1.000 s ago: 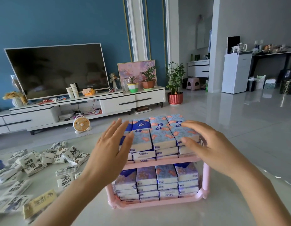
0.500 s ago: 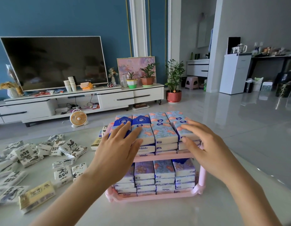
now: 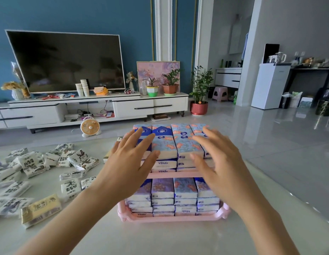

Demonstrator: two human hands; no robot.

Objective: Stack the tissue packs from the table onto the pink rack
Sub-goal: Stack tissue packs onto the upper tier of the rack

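A pink two-tier rack [image 3: 171,219] stands on the table in front of me. Both tiers are filled with blue floral tissue packs [image 3: 164,146]. My left hand [image 3: 126,166] hovers over the left side of the top stack, fingers spread, holding nothing. My right hand [image 3: 220,162] is over the right side of the stack, fingers also apart and empty. Both hands hide parts of the outer packs. Several white tissue packs with black prints [image 3: 33,163] lie scattered on the table to the left, and a yellow pack [image 3: 41,209] lies nearest me.
The pale table [image 3: 160,240] reaches to the bottom edge; its right edge runs diagonally past the rack. Beyond it are a small fan [image 3: 90,127] on the floor, a white TV cabinet [image 3: 90,109] with a television, and potted plants.
Both hands have drawn closer together over the top stack, and the left hand has lifted slightly off the packs. The camera has tilted a little.
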